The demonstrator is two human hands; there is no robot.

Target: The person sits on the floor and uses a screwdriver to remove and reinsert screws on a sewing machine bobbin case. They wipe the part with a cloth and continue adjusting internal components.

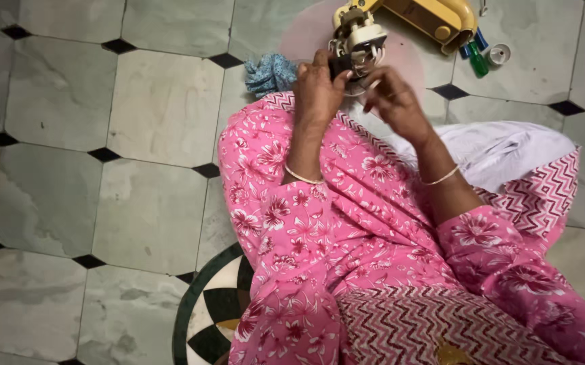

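I sit on the floor in pink flowered clothes (346,230). A yellow sewing machine (434,17) stands ahead of me, its white needle head (358,35) facing my hands. My left hand (318,91) is raised to the needle head, its fingers pressed on a small dark part there. My right hand (394,101) hovers just right of it with thumb and fingers pinched together; what it pinches is too fine to see. Each wrist carries a thin bangle.
A crumpled blue cloth (270,73) lies left of the machine. A green bottle (477,59) and a small white spool (499,54) lie right of it. White fabric (502,149) spreads at my right. Grey stone tiles (157,108) surround me.
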